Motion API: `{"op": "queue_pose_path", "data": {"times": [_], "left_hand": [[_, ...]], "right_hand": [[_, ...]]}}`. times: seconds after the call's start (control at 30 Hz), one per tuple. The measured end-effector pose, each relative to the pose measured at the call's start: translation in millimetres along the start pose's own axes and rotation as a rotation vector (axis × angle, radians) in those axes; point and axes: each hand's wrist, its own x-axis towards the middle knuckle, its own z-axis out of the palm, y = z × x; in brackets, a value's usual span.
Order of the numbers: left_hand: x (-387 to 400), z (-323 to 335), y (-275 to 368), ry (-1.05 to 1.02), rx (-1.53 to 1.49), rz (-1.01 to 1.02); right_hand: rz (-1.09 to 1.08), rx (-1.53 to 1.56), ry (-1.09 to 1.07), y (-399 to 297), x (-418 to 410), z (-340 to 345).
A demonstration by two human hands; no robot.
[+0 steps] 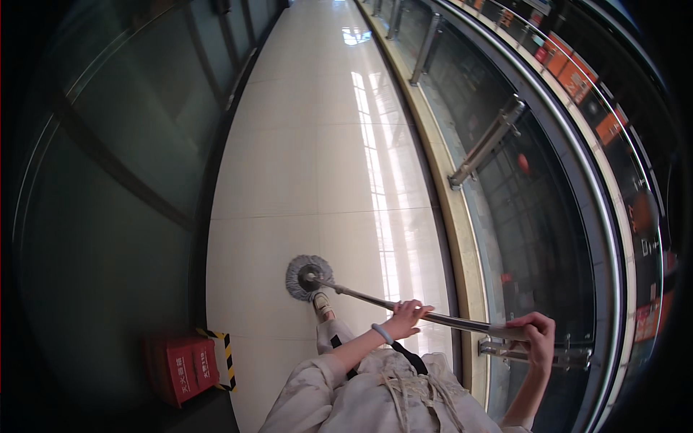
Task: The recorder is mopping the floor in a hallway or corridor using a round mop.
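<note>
My left hand, with a pale bangle at its wrist, lies on the middle of a metal mop handle, its fingers partly spread over the top. At the upper end of the handle, near the railing on the right, my right hand is closed around the grip. The handle slants down to the left to a round mop head with grey strands, which rests on the glossy tiled floor. Just below the mop head is one of my shoes, light-coloured and close against the strands.
A red fire-extinguisher box stands at the lower left, edged by black-and-yellow striped tape. Dark glass panels line the left side. Along the right run a stone curb and a glass railing with metal posts.
</note>
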Motion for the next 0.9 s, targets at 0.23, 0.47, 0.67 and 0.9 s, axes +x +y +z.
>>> {"op": "queue_pose_path", "data": {"times": [0.23, 0.47, 0.67, 0.9], "left_hand": [[101.6, 65.8, 118.5, -0.130, -0.348, 0.300], [142.9, 130.0, 129.6, -0.041, -0.354, 0.273], [109.1, 107.4, 151.6, 0.029, -0.251, 0.106], [20.6, 90.2, 86.6, -0.148, -0.105, -0.107]], "right_hand": [[-0.269, -0.128, 0.520, 1.6, -114.7, -70.7], [-0.554, -0.448, 0.766, 38.7, -107.3, -83.3], [-0.705, -0.259, 0.741, 36.4, -82.0, -130.3], [-0.389, 0.539, 0.310, 98.8, -33.9, -115.6]]}}
